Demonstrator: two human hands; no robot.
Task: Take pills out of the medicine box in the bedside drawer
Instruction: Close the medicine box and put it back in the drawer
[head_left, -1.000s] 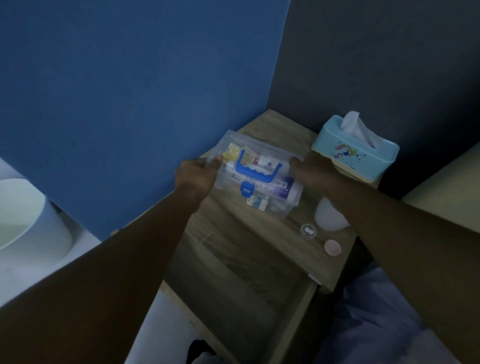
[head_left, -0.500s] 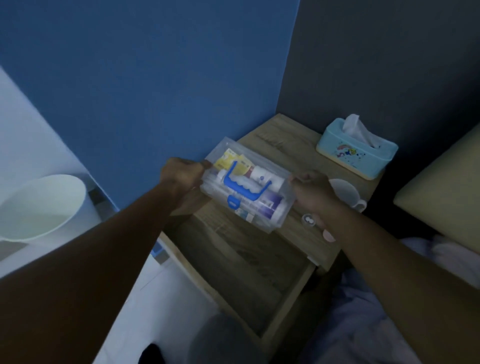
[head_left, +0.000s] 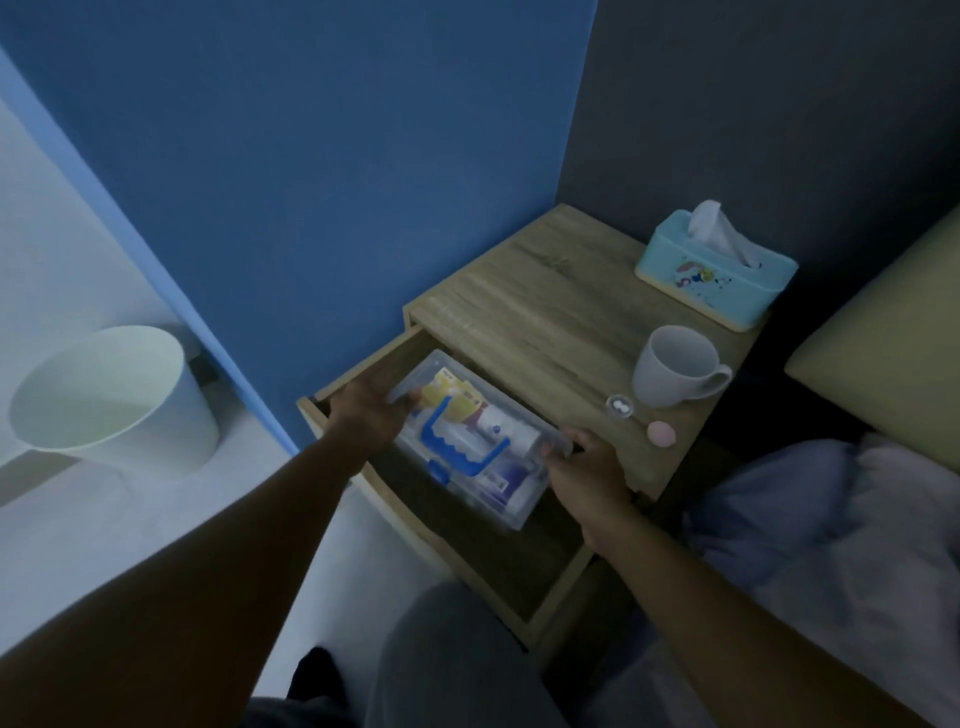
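Note:
The clear plastic medicine box (head_left: 470, 441) with a blue handle and blue latch sits low inside the open bedside drawer (head_left: 524, 587). Packets and tubes show through its lid. My left hand (head_left: 371, 415) grips its far left end and my right hand (head_left: 584, 470) grips its right end. On the nightstand top (head_left: 535, 312), a small clear pill cup (head_left: 620, 405) with white pills stands beside a pink round lid (head_left: 661, 433).
A white mug (head_left: 675, 366) and a light blue tissue box (head_left: 714, 270) stand on the nightstand. A white waste bin (head_left: 111, 400) is on the floor at left. The bed and pillow (head_left: 883, 338) lie to the right. My knee (head_left: 457, 654) is below the drawer.
Both hands have carried the medicine box from above the nightstand top down into the open drawer. The camera has tilted and pulled back.

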